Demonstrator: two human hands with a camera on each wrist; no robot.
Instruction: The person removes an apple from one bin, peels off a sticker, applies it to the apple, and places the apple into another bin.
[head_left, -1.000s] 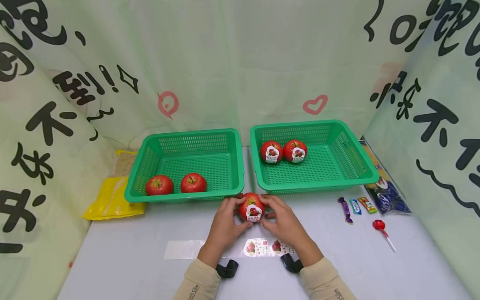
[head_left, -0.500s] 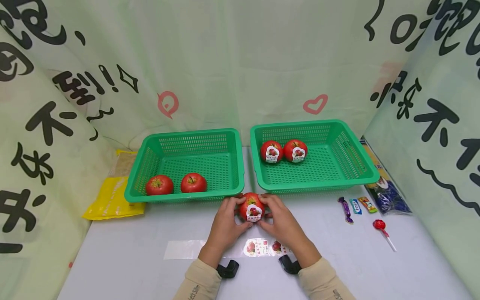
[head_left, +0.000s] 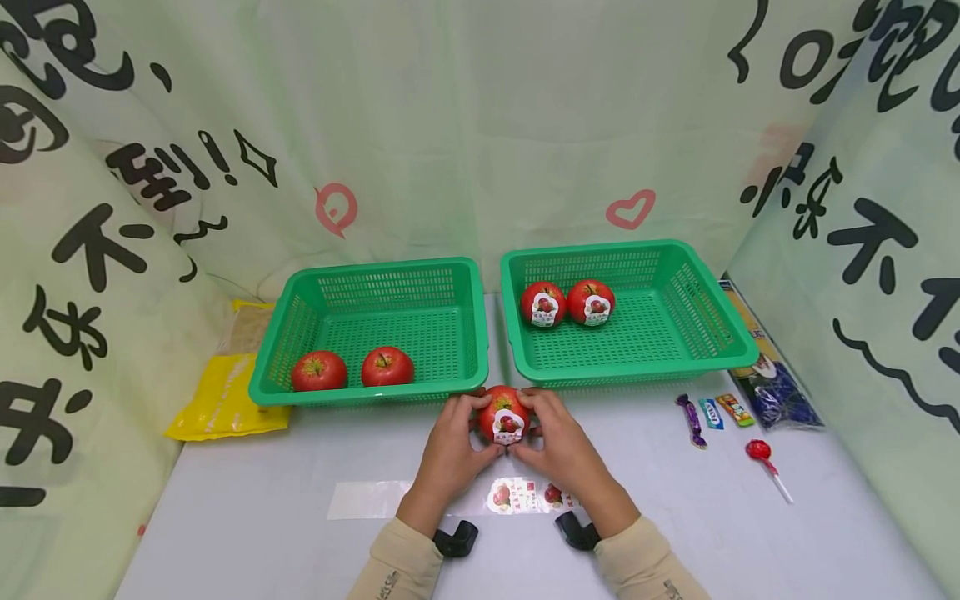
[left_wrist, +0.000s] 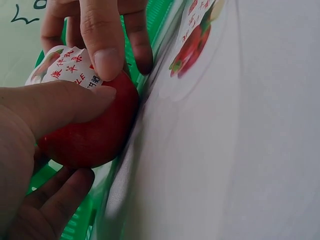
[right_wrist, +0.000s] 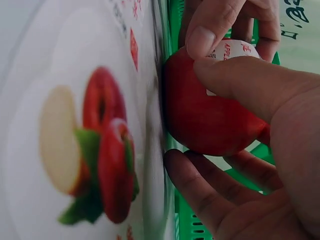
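Note:
A red apple with a white printed sticker on its near side rests low over the table, just in front of the green baskets. My left hand grips it from the left and my right hand from the right, fingers curled round its sides. Both thumbs meet at the sticker's lower edge; in the left wrist view the left thumb presses on the paper. The right wrist view shows the right thumb across the same label, covering part of it. A clear strip with stickers lies below the hands.
The left green basket holds two plain apples; the right basket holds two stickered apples. A yellow bag is at left. Wrapped candies, a lollipop and a dark packet lie at right.
My right wrist has shifted slightly left, with its thumb closer to the left one. The apple and my left hand stay in place.

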